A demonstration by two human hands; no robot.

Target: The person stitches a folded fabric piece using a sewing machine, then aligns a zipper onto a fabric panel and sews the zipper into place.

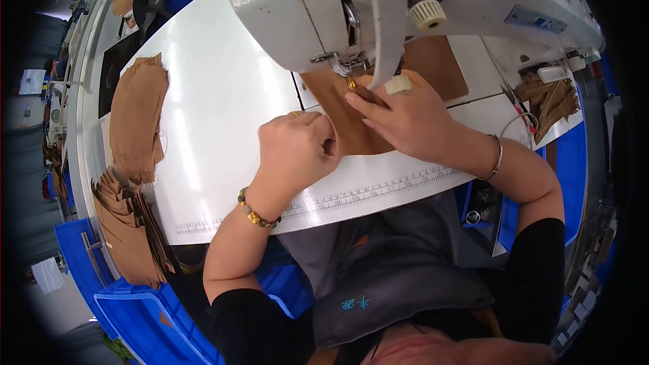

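Observation:
A brown leather-like piece (351, 132) lies under the needle and presser foot (351, 67) of a white sewing machine (291, 10). My left hand (297, 145) is closed in a fist at the piece's left edge, gripping it there; the fingertips are hidden. From the right, my right hand (412, 122) holds the piece close to the presser foot, with a narrow fold of brown between its fingers. A pale wrap (397, 85) goes round one finger of that hand. Behind it, a wider brown part (436, 71) spreads across the machine bed; whether it joins the front part I cannot tell.
Stacked brown pieces (138, 118) lie on the white table (209, 94) at left, with another bundle (132, 230) below. A ruler scale (351, 196) runs along the front edge. Brown scraps (551, 105) and scissors-like tools (520, 108) sit at right. Blue bins (155, 318) stand around.

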